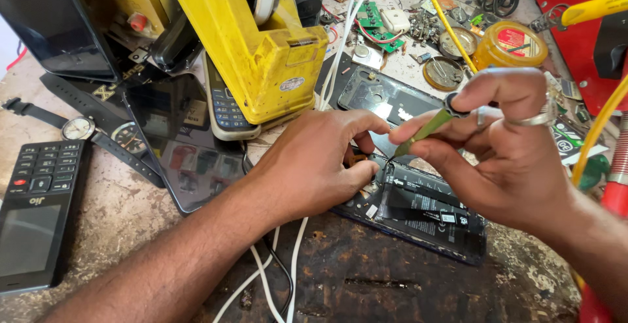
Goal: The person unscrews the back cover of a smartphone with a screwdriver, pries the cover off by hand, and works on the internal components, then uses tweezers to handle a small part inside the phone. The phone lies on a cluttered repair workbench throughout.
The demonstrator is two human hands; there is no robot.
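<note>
Head cam: opened smartphone point(418, 212) lies back-off on the cluttered tabletop point(131, 218), just below the yellow machine point(261, 54). Left hand point(307, 166) presses on its top edge, fingers point(356, 166) curled together around a small part there. Right hand point(504, 146) has its fingers clamped on a green-handled screwdriver point(425, 130), tip down at the phone's inside. A keypad phone point(36, 212) and wristwatch point(78, 128) sit off left.

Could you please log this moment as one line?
left hand: steadies opened phone | right hand: holds screwdriver, tip on phone
</note>
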